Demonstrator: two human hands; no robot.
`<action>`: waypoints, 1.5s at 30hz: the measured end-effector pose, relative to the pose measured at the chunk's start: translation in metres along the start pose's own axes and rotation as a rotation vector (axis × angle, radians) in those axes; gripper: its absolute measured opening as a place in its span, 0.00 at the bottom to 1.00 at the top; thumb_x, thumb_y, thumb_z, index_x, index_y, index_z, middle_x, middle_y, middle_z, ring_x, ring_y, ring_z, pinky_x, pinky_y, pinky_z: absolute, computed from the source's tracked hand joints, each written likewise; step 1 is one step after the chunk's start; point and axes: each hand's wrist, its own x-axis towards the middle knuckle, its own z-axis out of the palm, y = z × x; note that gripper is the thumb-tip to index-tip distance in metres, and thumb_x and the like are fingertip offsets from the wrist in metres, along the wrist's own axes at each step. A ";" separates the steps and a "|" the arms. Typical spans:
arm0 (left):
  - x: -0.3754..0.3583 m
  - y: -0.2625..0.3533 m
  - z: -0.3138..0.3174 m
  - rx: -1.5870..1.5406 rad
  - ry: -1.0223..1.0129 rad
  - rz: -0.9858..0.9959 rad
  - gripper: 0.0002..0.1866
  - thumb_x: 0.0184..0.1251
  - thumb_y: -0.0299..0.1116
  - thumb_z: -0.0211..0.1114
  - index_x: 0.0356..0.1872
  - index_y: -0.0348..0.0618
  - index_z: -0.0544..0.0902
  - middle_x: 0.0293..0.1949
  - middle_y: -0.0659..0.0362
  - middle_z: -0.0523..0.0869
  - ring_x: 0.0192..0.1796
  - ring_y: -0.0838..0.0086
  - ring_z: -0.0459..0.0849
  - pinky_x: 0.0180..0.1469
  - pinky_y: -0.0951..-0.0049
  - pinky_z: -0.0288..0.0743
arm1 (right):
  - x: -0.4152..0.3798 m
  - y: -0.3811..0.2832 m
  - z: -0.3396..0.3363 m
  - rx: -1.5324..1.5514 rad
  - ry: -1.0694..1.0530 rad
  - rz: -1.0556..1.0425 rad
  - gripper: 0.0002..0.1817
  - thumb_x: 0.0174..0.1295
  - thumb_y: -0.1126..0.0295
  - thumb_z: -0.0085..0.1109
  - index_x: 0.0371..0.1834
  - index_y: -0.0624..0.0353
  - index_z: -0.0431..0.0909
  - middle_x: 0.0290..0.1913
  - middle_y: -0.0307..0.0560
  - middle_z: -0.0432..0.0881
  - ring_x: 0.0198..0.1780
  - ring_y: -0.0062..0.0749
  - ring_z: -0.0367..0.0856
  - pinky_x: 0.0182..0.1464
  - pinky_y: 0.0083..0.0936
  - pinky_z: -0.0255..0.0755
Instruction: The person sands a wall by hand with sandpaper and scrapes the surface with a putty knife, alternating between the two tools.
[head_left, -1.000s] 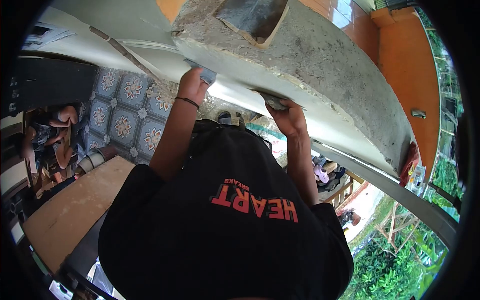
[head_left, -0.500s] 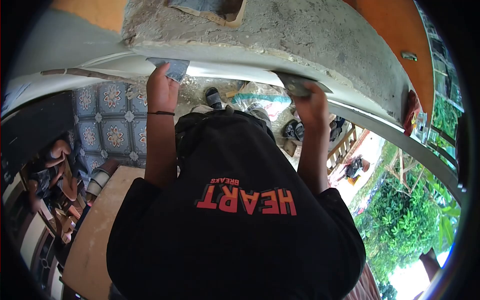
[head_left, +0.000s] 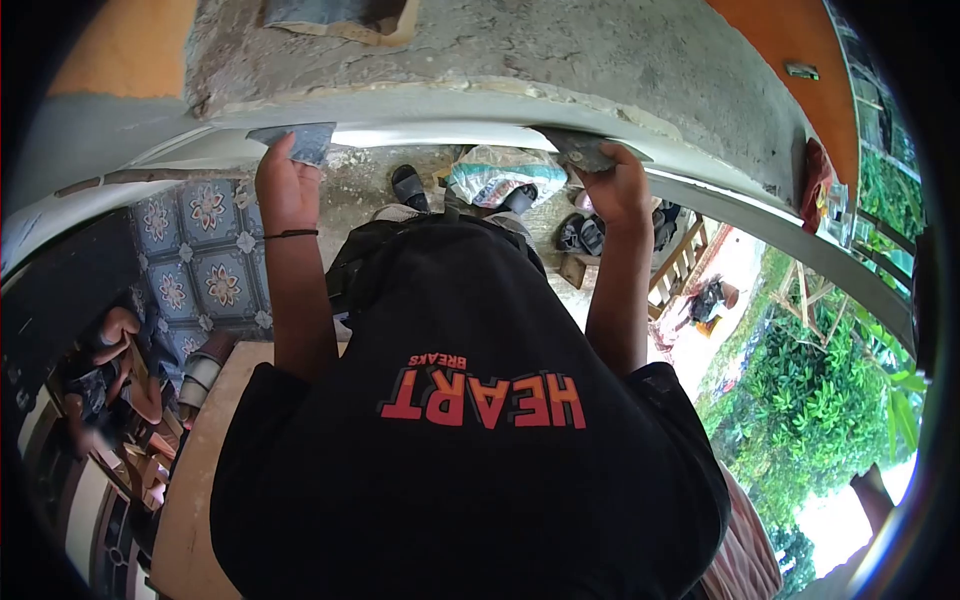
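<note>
Two flat putty scrapers are held up at the front edge of a rough grey cement ledge (head_left: 480, 60). My left hand (head_left: 288, 195), with a dark band at the wrist, pinches the grey trapezoid scraper (head_left: 311, 145) between thumb and fingers. On the other side, my right hand (head_left: 618, 190) grips the darker scraper (head_left: 575, 150) by its near end, its fingers partly hiding it. Both blades overlap the pale face below the ledge's lip.
On the ledge lies a torn paper bag (head_left: 400, 28). Beneath, a white sack (head_left: 505, 175) and sandals (head_left: 580, 235) are on the floor by my feet. A wooden table (head_left: 200, 500) stands at left, a seated person (head_left: 115, 370) beyond it. A red cloth (head_left: 815, 185) hangs at right.
The ledge and paper bag have shifted left in view. My left hand sits further left, my right hand slightly left and lower; both keep their scrapers. My foot by the sack now shows.
</note>
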 end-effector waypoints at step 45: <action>-0.090 -0.301 0.212 0.114 -0.092 -0.407 0.16 0.61 0.21 0.42 0.51 0.30 0.64 0.53 0.44 0.70 0.58 0.54 0.69 0.61 0.47 0.62 | 0.107 -0.134 -0.221 0.313 -0.184 0.209 0.21 0.55 0.79 0.33 0.52 0.81 0.56 0.56 0.67 0.63 0.56 0.53 0.65 0.64 0.44 0.55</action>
